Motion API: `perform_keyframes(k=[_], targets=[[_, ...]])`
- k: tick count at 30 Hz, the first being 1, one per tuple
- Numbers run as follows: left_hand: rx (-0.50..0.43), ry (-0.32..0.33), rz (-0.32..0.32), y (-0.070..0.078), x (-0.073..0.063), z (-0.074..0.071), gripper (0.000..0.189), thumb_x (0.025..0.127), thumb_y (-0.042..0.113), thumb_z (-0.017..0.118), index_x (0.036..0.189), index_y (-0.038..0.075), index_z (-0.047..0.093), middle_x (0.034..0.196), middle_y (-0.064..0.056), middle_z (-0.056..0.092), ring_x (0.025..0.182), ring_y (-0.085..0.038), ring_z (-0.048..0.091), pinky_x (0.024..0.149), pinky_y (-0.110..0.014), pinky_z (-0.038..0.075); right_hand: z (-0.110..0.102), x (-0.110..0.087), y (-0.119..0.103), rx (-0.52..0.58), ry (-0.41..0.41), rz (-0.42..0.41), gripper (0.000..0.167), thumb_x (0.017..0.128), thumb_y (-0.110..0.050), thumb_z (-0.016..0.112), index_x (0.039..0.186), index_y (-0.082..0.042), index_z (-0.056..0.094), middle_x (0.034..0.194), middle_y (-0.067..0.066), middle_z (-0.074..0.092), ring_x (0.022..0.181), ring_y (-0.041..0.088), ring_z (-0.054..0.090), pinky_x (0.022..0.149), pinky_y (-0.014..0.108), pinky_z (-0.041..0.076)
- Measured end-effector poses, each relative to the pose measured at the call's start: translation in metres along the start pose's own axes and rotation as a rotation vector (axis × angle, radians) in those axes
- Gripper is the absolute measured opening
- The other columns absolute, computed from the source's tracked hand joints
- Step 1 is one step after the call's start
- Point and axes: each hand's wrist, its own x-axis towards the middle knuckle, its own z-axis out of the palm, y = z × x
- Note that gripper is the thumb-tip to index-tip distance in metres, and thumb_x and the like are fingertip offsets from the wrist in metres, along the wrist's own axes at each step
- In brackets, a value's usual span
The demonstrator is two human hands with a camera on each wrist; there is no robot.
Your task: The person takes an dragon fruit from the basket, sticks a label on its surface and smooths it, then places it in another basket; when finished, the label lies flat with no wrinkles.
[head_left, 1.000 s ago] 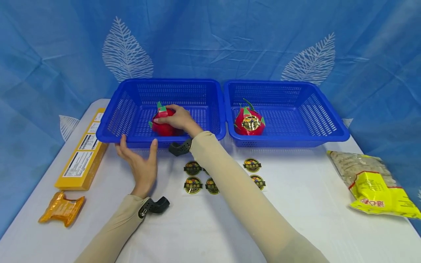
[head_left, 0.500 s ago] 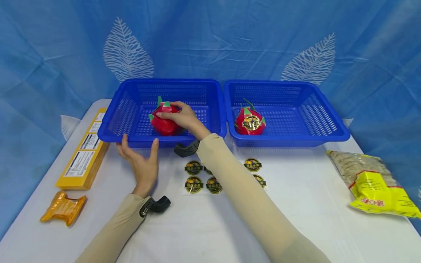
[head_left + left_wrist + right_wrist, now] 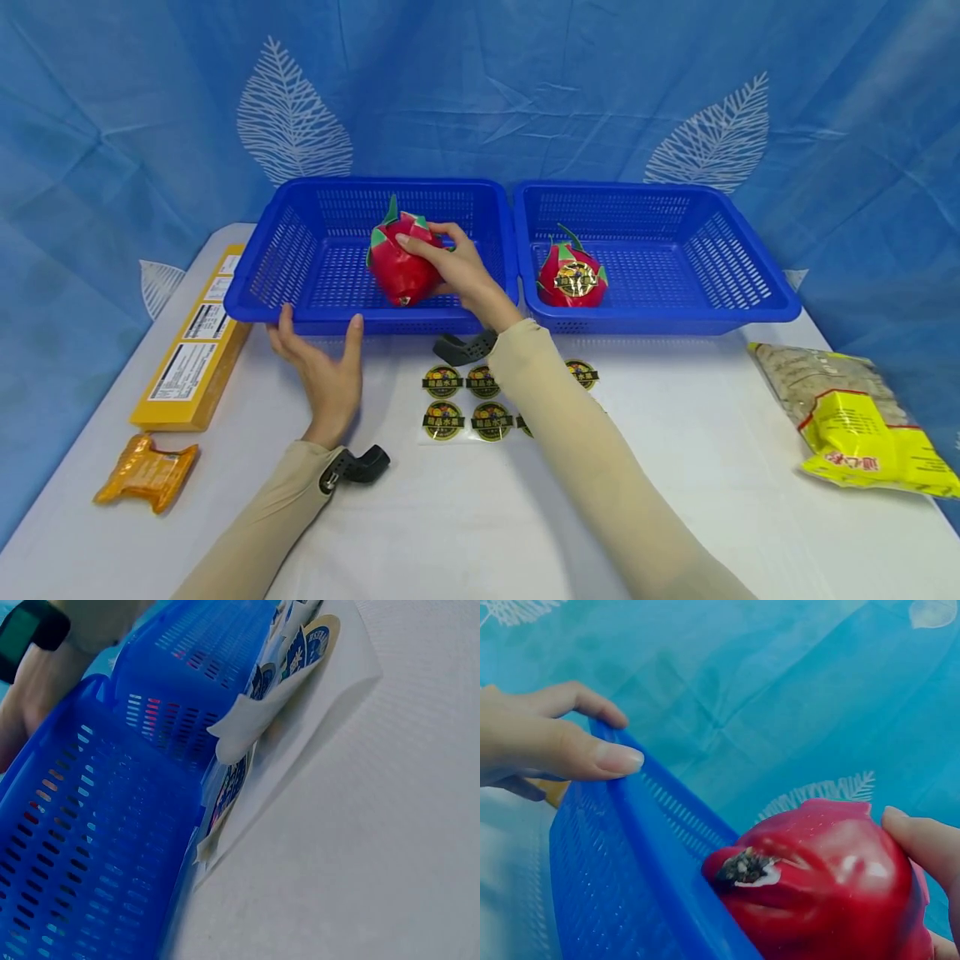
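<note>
My right hand (image 3: 467, 271) grips a red dragon fruit (image 3: 401, 265) with green leaf tips, thumb on its near side, over the left blue basket (image 3: 330, 321). The right wrist view shows the dark stem end of this fruit (image 3: 832, 877) beside the rim. At the front rim of that basket, my left hand (image 3: 328, 383) rests with thumb and fingers spread. Inside the right blue basket (image 3: 660, 317) sits a second dragon fruit (image 3: 562, 279) bearing a round gold-and-black sticker (image 3: 577, 280). A sheet of round stickers (image 3: 442, 421) lies before the baskets, partly hidden by my right sleeve.
On the left are a long yellow box (image 3: 187, 367) and a small orange packet (image 3: 146, 472). A yellow-and-clear bag (image 3: 855, 425) lies at the right edge of the white table (image 3: 465, 517). A blue curtain (image 3: 480, 92) hangs behind the baskets.
The right hand has lifted the dragon fruit and carried it to the right within the left basket, tilting it. More of the sticker sheet's left part shows. The left hand has stayed put.
</note>
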Motion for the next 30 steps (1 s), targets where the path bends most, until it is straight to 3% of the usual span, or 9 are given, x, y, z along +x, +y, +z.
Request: perform_keyframes(k=[14, 21, 30], targets=[[-0.005, -0.001, 0.008, 0.001, 0.000, 0.000, 0.081, 0.082, 0.038, 0.063, 0.142, 0.016, 0.012, 0.150, -0.010, -0.003, 0.139, -0.014, 0.003, 0.115, -0.031, 0.007, -0.025, -0.020, -0.002, 0.202, -0.020, -0.074, 0.057, 0.082, -0.039, 0.063, 0.129, -0.022, 0.036, 0.131, 0.010, 0.043, 0.100, 0.033, 0.061, 0.073, 0.045, 0.054], [-0.009, 0.006, 0.015, -0.001, 0.000, 0.001, 0.081, 0.082, 0.037, 0.063, 0.141, 0.013, 0.014, 0.150, -0.011, -0.002, 0.139, -0.014, 0.005, 0.115, -0.029, 0.007, -0.032, -0.038, -0.003, 0.247, -0.013, -0.115, 0.053, 0.085, -0.032, 0.060, 0.130, -0.021, 0.035, 0.134, 0.008, 0.039, 0.108, 0.033, 0.057, 0.077, 0.047, 0.053], [-0.011, 0.004, 0.008, -0.003, 0.000, 0.001, 0.081, 0.082, 0.038, 0.063, 0.142, 0.016, 0.012, 0.150, -0.011, -0.003, 0.140, -0.016, 0.004, 0.115, -0.031, 0.007, -0.040, -0.068, 0.008, 0.304, 0.000, -0.215, 0.051, 0.085, -0.022, 0.056, 0.130, -0.017, 0.033, 0.131, 0.016, 0.038, 0.117, 0.038, 0.049, 0.080, 0.051, 0.049]])
